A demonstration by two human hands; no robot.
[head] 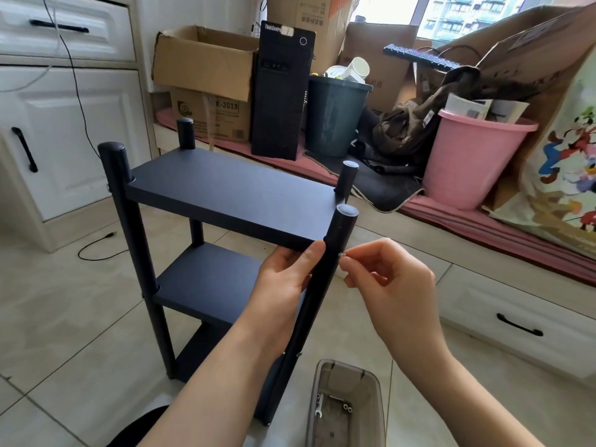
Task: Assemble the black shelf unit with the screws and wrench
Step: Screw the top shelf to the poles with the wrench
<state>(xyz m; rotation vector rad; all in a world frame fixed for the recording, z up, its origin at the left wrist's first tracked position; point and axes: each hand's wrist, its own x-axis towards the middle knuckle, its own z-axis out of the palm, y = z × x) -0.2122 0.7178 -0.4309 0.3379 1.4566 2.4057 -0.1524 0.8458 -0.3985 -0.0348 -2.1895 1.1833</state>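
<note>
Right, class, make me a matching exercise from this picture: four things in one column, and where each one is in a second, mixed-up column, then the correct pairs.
Things
1. left hand
2. right hand
3. wrench
4. pink bucket

Places
A. lying in the small bin on the floor
B. pinching a small screw at the side of the front post
C. standing on the red-covered ledge by the window
D. gripping the front post just under the top shelf

Pairs: 1-D, 2-B, 3-A, 4-C
</note>
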